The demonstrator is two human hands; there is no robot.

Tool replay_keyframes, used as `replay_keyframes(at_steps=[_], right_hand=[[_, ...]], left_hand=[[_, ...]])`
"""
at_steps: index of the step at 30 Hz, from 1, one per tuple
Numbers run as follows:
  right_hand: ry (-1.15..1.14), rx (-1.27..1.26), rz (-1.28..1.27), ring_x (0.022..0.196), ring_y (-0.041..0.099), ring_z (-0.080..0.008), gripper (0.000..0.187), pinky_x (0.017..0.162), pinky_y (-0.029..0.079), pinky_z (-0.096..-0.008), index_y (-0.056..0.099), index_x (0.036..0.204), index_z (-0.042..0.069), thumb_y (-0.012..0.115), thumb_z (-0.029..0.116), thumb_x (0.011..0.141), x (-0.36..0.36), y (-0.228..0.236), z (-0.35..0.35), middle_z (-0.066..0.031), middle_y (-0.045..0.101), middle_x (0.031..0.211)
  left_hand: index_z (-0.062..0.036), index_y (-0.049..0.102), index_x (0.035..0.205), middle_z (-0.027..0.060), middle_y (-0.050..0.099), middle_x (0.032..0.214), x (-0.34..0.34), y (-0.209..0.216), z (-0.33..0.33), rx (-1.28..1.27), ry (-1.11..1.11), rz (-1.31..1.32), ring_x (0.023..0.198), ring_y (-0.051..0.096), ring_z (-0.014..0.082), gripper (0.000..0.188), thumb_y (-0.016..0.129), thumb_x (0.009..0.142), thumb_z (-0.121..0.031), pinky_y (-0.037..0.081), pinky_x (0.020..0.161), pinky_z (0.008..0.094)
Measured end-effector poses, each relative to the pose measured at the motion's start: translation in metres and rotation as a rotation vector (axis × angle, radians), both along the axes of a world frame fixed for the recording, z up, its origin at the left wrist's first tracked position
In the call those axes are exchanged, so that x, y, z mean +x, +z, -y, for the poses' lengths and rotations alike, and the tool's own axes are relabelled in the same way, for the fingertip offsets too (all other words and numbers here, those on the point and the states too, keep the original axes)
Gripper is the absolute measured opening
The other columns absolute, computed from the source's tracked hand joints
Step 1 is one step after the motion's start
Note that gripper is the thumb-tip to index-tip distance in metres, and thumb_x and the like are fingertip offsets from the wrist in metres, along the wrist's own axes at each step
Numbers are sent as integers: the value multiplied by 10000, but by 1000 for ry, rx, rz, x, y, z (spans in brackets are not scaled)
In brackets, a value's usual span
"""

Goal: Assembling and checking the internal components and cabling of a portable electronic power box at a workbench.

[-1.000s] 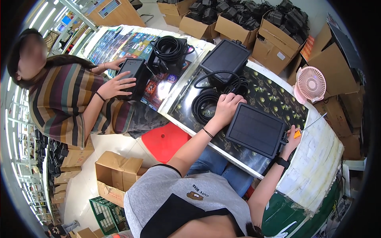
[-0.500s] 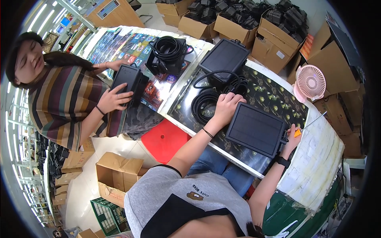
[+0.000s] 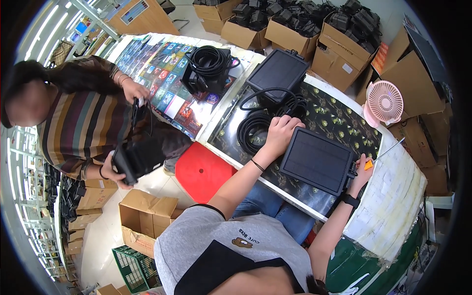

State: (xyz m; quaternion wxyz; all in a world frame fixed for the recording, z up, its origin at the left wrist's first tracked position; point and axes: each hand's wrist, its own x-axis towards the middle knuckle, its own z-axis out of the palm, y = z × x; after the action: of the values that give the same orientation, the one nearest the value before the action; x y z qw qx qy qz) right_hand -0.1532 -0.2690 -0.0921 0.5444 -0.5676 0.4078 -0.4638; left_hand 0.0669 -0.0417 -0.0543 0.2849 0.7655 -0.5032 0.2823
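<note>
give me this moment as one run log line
left hand on black panel's left edge | right hand at its right edge, holding orange-handled screwdriver | coiled cable beside

The left hand (image 3: 281, 132) rests on the black panel's (image 3: 318, 160) left edge, beside the coiled cable (image 3: 258, 129) on the counter (image 3: 393, 196). The right hand (image 3: 361, 169) holds an orange-handled screwdriver (image 3: 381, 153) at the panel's right edge; a pink fan (image 3: 384, 102) stands beyond the panel.

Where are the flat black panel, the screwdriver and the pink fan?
flat black panel (image 3: 317, 161), head view, middle of its dark top face.
screwdriver (image 3: 388, 150), head view, on the thin metal shaft beyond the right hand (image 3: 361, 173).
pink fan (image 3: 385, 102), head view, centre of the round grille.
</note>
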Motion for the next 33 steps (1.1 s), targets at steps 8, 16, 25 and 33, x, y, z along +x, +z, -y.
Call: replay_keyframes(at_steps=[8,16,25,33], right_hand=[[2,-11,-25,565,499,-62,232,514,390,-183,474,866,112,688,182,920,-3,-5,5,10,524,663],[-7,-4,-8,560,495,-63,228,510,392,-191,472,861,109,682,171,922,0,-3,2,7,521,661],[8,3,17,554,497,-64,235,505,389,-187,472,856,110,688,176,920,-1,-4,3,6,525,659],[0,-1,-1,550,487,-59,222,505,381,-184,476,852,111,676,175,927,0,-1,2,7,525,657]], left_hand=[[-205,621,910,-70,562,905,-1,1,0,5,-6,7,866,522,132,138,586,784,-249,369,764,310],[-208,617,902,-73,553,884,0,0,0,-1,-2,9,858,519,126,130,587,782,-248,367,759,308],[-211,623,904,-76,557,890,0,0,0,-5,-4,3,861,519,126,133,586,783,-250,365,757,306],[-214,624,904,-76,558,897,0,0,1,12,11,19,859,516,123,138,587,777,-252,363,753,301]])
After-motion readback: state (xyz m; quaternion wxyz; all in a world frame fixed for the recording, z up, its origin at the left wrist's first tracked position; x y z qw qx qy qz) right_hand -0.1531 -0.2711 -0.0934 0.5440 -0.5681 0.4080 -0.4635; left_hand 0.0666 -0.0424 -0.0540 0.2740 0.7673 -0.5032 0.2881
